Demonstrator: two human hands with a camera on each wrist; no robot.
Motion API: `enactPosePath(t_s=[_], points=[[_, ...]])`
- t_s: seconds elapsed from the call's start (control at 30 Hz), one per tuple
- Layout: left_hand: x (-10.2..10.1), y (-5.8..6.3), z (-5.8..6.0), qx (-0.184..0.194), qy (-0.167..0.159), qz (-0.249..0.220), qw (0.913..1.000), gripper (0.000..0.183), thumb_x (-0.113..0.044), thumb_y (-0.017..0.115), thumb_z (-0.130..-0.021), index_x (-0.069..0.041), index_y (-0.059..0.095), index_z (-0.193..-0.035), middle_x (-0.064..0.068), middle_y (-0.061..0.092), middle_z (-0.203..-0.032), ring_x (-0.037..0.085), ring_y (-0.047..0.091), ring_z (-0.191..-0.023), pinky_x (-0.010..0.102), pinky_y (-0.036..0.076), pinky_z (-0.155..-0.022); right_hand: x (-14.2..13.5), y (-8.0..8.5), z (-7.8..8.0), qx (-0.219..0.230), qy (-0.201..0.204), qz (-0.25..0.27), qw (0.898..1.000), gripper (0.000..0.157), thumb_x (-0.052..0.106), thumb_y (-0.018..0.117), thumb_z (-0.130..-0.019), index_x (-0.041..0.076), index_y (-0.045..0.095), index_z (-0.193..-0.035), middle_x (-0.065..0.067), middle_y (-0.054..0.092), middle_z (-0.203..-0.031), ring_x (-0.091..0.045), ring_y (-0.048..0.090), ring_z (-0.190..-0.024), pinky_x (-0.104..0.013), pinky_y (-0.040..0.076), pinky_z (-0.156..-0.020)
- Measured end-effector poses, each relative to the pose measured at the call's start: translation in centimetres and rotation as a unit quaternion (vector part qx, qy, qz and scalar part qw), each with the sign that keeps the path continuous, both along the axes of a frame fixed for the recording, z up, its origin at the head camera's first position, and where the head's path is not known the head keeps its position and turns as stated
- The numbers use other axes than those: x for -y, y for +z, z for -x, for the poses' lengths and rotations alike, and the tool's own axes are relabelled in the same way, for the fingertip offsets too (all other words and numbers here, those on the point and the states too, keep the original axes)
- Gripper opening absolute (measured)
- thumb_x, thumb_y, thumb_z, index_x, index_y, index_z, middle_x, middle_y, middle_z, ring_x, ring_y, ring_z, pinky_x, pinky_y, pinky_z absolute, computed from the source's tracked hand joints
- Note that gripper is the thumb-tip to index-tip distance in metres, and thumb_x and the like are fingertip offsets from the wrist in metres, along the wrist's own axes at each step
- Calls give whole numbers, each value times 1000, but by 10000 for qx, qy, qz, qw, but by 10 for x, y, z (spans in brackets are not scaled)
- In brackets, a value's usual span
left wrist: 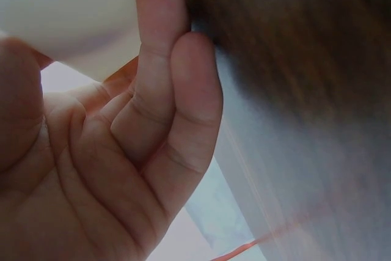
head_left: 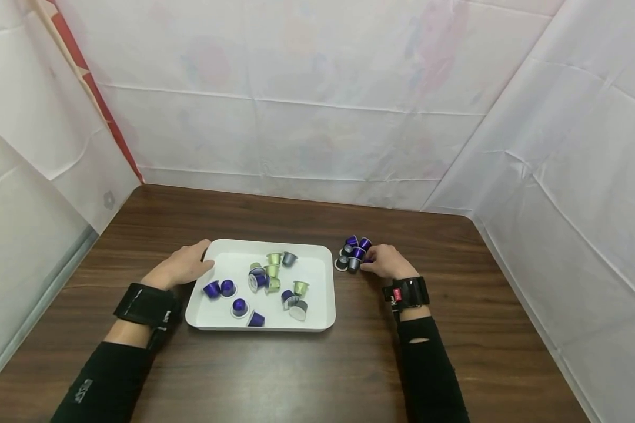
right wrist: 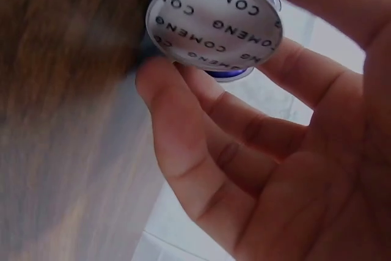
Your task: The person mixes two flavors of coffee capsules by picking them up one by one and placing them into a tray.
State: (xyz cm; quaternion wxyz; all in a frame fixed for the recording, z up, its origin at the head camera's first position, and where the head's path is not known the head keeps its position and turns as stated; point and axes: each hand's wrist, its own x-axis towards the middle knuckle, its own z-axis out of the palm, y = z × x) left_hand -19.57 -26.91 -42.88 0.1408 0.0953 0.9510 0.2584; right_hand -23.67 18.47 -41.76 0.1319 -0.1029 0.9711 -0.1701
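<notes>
A white tray point(head_left: 317, 314) bears several scattered coffee capsules, purple, green and grey. My left hand point(head_left: 185, 264) holds the tray by its left rim, thumb over the edge; in the left wrist view, the tray point(left wrist: 67, 4) lies between thumb and fingers. To the tray's right, a tight cluster of purple and black-grey capsules point(head_left: 357, 253) sits on the table. My right hand point(head_left: 387, 262) reaches the cluster's right side, its fingers around a purple capsule point(head_left: 368, 259). In the right wrist view, this coffee capsule's point(right wrist: 214, 22) printed silver lid faces the camera, fingertips touching its rim.
The dark wooden table point(head_left: 275, 376) extends around the tray. White sheeting point(head_left: 296, 135) hangs behind the table and on both sides. A red strip point(head_left: 103, 108) runs down the back left corner.
</notes>
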Motion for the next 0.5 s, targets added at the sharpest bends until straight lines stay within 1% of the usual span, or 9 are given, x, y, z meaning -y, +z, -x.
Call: enactPosePath(t_s=[0.1, 0.2, 0.33, 0.5], points=[[0, 1, 0, -24, -10, 13, 10000, 44, -18, 48, -96, 6, 37, -131, 30, 54, -119, 40, 55, -102, 57, 43, -83, 3, 0, 0, 30, 38, 12, 10000, 25, 31, 72, -84, 8, 68, -91, -4, 61, -82, -18, 54, -70, -30, 44, -60], [1, 1, 0, -45, -32, 14, 10000, 43, -18, 48, -96, 6, 37, -130, 29, 55, -118, 38, 56, -101, 56, 43, -83, 5, 0, -1, 69, 66, -18, 10000, 23, 31, 74, -82, 9, 67, -86, -3, 59, -79, -17, 52, -69, -29, 42, -59], [1, -1, 0, -41, -46, 34, 10000, 42, -18, 48, -96, 5, 38, -129, 29, 55, -118, 38, 56, -100, 56, 43, -82, 8, 1, -3, 150, 5, -39, 9999, 19, 24, 76, -80, 9, 65, -85, -3, 58, -79, -18, 52, -70, -31, 42, -61], [1, 0, 0, -17, -19, 0, 10000, 44, -18, 47, -96, 6, 37, -131, 30, 53, -120, 40, 55, -103, 57, 43, -83, 10, 6, -4, 304, -141, 16, 9994, 19, 15, 77, -78, 7, 64, -89, -4, 59, -81, -19, 54, -73, -32, 43, -63]])
